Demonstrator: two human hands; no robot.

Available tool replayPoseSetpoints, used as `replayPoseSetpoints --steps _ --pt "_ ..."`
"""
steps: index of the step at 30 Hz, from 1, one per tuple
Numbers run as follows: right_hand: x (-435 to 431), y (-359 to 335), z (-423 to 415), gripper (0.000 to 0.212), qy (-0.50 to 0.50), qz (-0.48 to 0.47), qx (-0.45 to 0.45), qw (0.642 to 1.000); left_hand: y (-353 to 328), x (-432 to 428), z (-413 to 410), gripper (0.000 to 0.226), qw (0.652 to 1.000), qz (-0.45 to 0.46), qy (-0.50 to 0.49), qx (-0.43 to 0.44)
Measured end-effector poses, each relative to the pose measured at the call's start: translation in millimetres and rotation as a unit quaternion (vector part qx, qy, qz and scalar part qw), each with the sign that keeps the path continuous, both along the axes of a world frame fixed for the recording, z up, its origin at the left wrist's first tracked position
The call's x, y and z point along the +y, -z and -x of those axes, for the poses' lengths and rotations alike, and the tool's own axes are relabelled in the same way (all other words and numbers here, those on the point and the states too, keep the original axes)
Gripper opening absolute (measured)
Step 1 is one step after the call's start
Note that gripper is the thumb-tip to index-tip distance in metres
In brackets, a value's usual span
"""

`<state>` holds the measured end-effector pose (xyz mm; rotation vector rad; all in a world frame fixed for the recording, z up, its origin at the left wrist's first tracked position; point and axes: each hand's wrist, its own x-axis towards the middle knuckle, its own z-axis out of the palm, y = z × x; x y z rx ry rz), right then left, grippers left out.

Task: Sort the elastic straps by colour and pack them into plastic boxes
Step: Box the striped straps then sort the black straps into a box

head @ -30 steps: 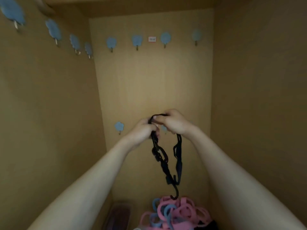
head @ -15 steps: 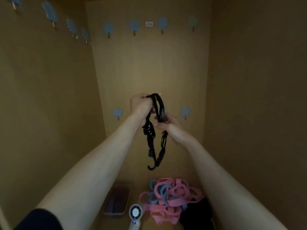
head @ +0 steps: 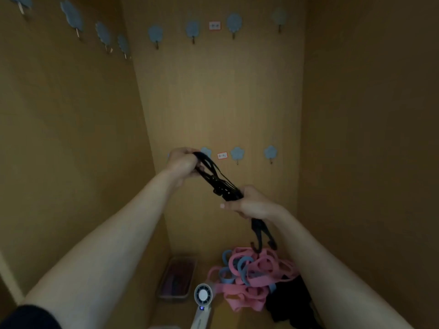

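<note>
While dim light blurs the tan wooden cupboard floor [head: 225, 314], a clear plastic box [head: 173, 297] sits at its back left corner, contents indistinct. Heap of pink and blue elastic straps [head: 256, 269] lies beside it. Left hand [head: 183, 162] and right hand [head: 251, 205] each hold a tight grip on the black hooked elastic strap [head: 213, 176], mid-air and clear of the walls. Dark heap [head: 289, 302] part-hidden by right arm.
</note>
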<state>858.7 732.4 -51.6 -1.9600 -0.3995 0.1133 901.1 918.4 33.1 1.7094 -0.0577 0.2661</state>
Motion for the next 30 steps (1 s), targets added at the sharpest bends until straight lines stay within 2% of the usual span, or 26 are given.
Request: replayPoseSetpoints --steps 4,9,11,13,15,17,18,19,20,23,24,30 --pt "-21.1 -2.4 -6.6 0.013 -0.007 0.066 0.005 0.998 24.4 41.6 -0.3 0.019 0.982 -0.132 0.123 0.049" --pt "-38.3 -7.8 -12.2 0.009 0.005 0.088 0.028 0.996 59.6 70.8 -5.9 0.034 0.940 -0.198 0.222 0.168" --pt "-32.8 -14.7 -15.3 0.012 0.018 0.171 -0.010 0.985 70.7 68.7 -4.5 0.039 0.915 -0.243 0.243 0.211" --pt "-23.5 -20.8 -18.6 0.016 0.011 0.252 -0.037 0.967 75.2 60.1 -0.4 0.057 0.877 -0.337 0.252 0.231" --pt "-11.6 -25.1 -21.3 0.015 0.001 0.313 -0.049 0.948 74.8 42.1 2.9 0.087 0.856 -0.418 0.241 0.186" --pt "3.2 -27.4 -20.6 0.014 -0.001 0.352 -0.059 0.934 74.3 14.3 6.8 0.106 0.878 -0.405 0.243 0.082" --pt "9.9 -28.6 -19.5 0.020 -0.004 0.359 -0.067 0.931 75.8 0.2 8.3 0.107 0.894 -0.371 0.246 0.037" --pt "14.7 -29.3 -18.9 0.028 -0.006 0.359 -0.078 0.930 78.6 -12.0 8.5 0.098 0.909 -0.337 0.245 0.008" --pt "16.2 -29.6 -18.2 0.029 -0.003 0.355 -0.088 0.931 82.2 -19.7 7.9 0.079 0.918 -0.312 0.244 -0.008" --pt "3.4 -31.3 -20.3 0.007 0.024 0.353 -0.106 0.929 95.4 -23.5 5.5 0.016 0.923 -0.282 0.260 0.017" --pt "-3.9 -31.5 -22.0 0.007 0.033 0.353 -0.106 0.929 99.3 -20.7 4.4 0.008 0.926 -0.264 0.267 0.041" --pt "-33.3 -17.0 -36.7 0.024 0.053 0.285 -0.067 0.955 114.2 -6.8 7.5 0.007 0.947 -0.146 0.248 0.144"
